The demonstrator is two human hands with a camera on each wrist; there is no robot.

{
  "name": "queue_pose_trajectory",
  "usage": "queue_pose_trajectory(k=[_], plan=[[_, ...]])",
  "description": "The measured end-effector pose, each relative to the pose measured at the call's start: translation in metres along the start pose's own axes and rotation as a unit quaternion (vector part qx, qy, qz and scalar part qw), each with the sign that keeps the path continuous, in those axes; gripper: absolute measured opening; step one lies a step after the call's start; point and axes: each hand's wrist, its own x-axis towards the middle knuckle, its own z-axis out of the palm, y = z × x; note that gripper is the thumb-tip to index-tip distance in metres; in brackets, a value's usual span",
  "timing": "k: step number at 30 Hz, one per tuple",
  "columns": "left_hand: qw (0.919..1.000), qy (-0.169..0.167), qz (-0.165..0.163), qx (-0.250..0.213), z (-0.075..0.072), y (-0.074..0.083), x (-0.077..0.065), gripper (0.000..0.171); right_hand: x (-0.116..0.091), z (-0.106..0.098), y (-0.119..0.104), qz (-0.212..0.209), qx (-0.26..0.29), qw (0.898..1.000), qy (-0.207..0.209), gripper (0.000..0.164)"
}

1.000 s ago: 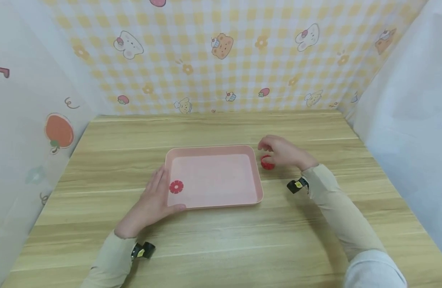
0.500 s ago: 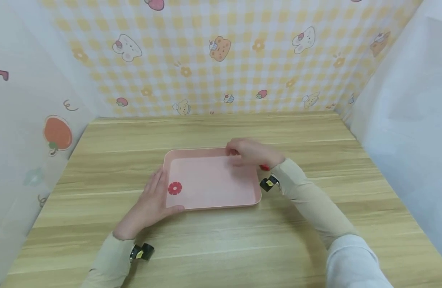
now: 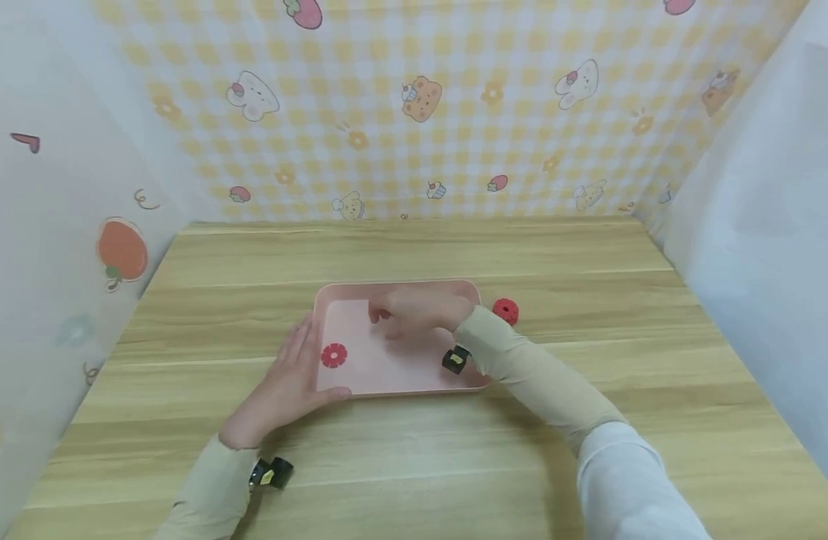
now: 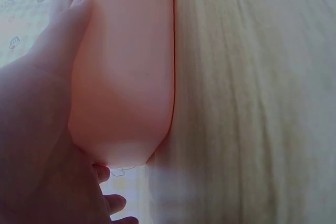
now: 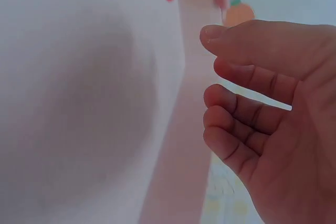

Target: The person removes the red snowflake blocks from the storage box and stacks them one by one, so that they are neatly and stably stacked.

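A shallow pink tray (image 3: 380,375) sits on the wooden table, with a flat red flower-shaped piece (image 3: 334,355) at its left inside. My left hand (image 3: 289,382) rests at the tray's near left corner, fingers straight along the left wall and thumb at the front rim. In the left wrist view that hand lies against the tray's outer wall (image 4: 126,66). My right hand (image 3: 421,309) is over the tray's back half, fingers loosely bent. The right wrist view shows nothing between the thumb and fingers of the right hand (image 5: 273,93).
A red ring-shaped piece (image 3: 505,312) with a notched edge lies on the table (image 3: 414,465), just right of the tray. A yellow checked cloth (image 3: 387,112) hangs behind. White sheets stand at the left and right sides.
My right hand has moved left from beside the red ring-shaped piece to over the tray. That piece stays on the table. The left hand keeps its place on the tray.
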Motion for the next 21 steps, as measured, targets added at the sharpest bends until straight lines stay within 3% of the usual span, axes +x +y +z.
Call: queue_pose_trajectory(k=[9,17,21], plan=[[0.9999,0.003,0.014,0.006,0.001,0.002,0.002,0.122,0.038,0.022,-0.020,-0.049,-0.025,0.998,-0.025,0.025],[0.9999,-0.002,0.010,0.012,-0.001,0.002,0.000,0.120,0.055,0.035,-0.028,-0.105,-0.041,0.993,-0.031,0.041],[1.0000,-0.003,0.003,0.004,-0.001,0.001,-0.001,0.121,0.061,0.038,-0.032,-0.133,-0.043,0.989,-0.039,0.039]])
